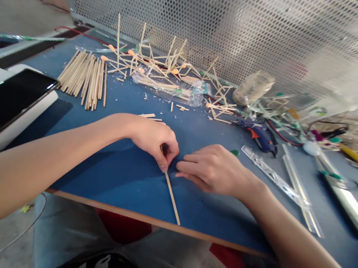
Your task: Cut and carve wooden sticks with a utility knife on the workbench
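Note:
My left hand [157, 143] pinches a thin wooden stick [173, 199] between thumb and fingertips, near the stick's upper end. From there the stick slants down to the right, its lower end close to the table's front edge. Just to the right is my right hand [212, 169], low over the table, fingers bent and pressed together, tips pointing at the left hand. Whatever its fingertips hold, if anything, is hidden. A few short cut sticks [149, 116] lie just behind my left hand.
A bundle of sticks [87, 75] and a phone on a white box [6, 100] occupy the left. Along the back stand stick frames [173, 62], a plastic bag [173, 88] and a jar [253, 88]. A glue gun [261, 136], ruler [275, 175] and cutter knife [348, 206] lie right.

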`<state>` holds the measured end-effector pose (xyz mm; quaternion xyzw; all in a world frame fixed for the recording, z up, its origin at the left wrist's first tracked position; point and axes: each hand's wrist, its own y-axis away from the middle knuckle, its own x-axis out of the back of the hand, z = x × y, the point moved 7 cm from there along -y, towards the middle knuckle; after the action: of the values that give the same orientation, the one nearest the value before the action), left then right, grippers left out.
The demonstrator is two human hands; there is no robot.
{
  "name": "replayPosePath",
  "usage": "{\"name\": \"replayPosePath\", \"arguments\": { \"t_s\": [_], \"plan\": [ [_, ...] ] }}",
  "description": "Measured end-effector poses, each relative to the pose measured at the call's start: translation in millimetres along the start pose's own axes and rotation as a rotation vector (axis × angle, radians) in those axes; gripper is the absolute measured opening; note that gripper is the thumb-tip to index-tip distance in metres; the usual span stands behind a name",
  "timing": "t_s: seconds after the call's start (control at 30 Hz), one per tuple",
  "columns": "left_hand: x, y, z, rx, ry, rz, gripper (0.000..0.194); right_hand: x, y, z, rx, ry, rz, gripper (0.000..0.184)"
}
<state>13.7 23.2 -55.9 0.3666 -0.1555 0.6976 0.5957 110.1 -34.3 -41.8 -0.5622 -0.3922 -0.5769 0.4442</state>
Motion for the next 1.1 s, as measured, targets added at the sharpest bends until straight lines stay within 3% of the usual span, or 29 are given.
{"name": "replayPosePath", "arguments": {
  "t_s": [0.2, 0.6, 1.1],
  "plan": [
    [0.7, 0.6, -2.0, 0.021, -0.005, 0.003, 0.013, 2.7, 0.4, -1.6, -0.018, 0.039, 0.036, 0.03],
    [-0.5, 0.9, 1.4, 0.021, 0.014, -0.012, 0.011, 0.2, 0.5, 0.8, -0.031, -0.023, -0.044, 0.035],
    [1.2, 0.8, -0.2, 0.029, -0.006, -0.004, 0.013, 0.6, 0.3, -0.2, -0.015, -0.021, -0.031, 0.034]
  ]
}}
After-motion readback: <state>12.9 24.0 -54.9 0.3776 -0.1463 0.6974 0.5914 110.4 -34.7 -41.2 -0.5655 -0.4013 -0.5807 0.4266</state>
